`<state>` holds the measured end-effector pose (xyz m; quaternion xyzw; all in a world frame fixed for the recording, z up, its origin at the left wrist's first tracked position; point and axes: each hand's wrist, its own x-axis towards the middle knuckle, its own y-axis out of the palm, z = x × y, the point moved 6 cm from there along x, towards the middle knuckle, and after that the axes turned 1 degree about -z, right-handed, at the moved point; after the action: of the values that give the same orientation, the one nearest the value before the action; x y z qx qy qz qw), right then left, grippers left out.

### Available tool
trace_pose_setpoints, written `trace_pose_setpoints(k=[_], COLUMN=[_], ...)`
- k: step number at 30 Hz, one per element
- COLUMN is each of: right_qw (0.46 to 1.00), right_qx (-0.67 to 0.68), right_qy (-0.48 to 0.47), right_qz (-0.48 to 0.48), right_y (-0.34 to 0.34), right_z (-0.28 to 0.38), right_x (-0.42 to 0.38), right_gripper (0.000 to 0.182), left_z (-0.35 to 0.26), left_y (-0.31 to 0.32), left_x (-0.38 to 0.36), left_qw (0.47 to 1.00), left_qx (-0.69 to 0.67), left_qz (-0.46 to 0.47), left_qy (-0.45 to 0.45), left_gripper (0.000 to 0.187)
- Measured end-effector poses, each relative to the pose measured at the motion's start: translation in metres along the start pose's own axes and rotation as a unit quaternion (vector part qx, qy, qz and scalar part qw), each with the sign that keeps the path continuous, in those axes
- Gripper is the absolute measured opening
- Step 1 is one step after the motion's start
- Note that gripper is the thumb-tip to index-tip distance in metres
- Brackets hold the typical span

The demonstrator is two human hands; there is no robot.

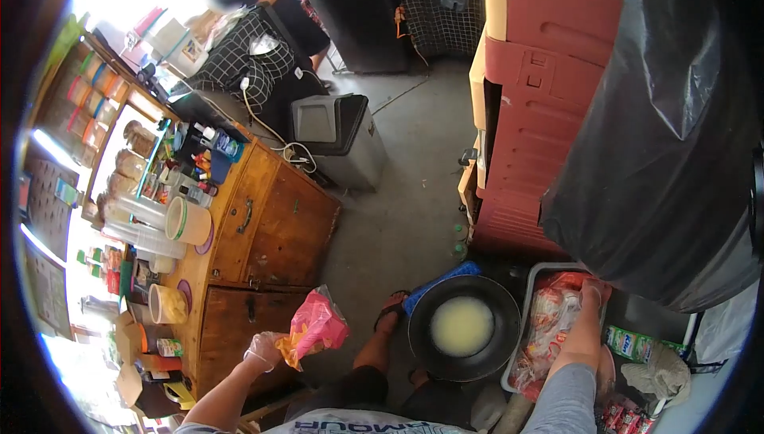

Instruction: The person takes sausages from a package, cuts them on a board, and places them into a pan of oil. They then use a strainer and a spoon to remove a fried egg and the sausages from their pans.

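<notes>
My left hand [267, 350], in a thin clear plastic glove, is closed on a pink and orange plastic packet [320, 321], held up in front of the wooden cabinet. My right hand [592, 287] reaches into a grey plastic bin [516, 338] at the lower right. Several clear and red plastic packs [552, 312] fill that bin. The right fingers are against red wrapping at the bin's far corner and are mostly hidden. Between my arms, near my feet, sits a black pan [423, 338] holding a pale yellow liquid [461, 326].
A wooden cabinet [270, 235] with tubs and bottles on top stands left. Beyond it are a lidded grey trash bin [350, 143] and another person [286, 4]. A red cabinet [533, 139] and a hanging black plastic sheet [660, 163] line the right. A blue object [442, 284] lies behind the pan.
</notes>
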<state>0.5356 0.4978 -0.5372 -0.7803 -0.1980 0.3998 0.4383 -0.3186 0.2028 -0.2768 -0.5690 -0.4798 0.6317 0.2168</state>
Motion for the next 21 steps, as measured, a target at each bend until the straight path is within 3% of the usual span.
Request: trace_pose_setpoints(k=[10,21], right_qw=[1.000,1.000], right_qx=[0.005,0.015], right_qy=[0.004,0.012], right_qz=[-0.006,0.005], right_y=[-0.004,-0.019], right_z=[0.017,0.025], right_x=[0.001,-0.001], right_gripper=[0.029,0.025], left_z=[-0.006,0.018], left_y=[0.001,0.018], left_x=[0.003,0.009], left_qw=[0.998,1.000], left_qx=[0.029,0.004], left_qz=[0.046,0.010], left_qy=[-0.014,0.007], left_gripper=[0.031,0.031])
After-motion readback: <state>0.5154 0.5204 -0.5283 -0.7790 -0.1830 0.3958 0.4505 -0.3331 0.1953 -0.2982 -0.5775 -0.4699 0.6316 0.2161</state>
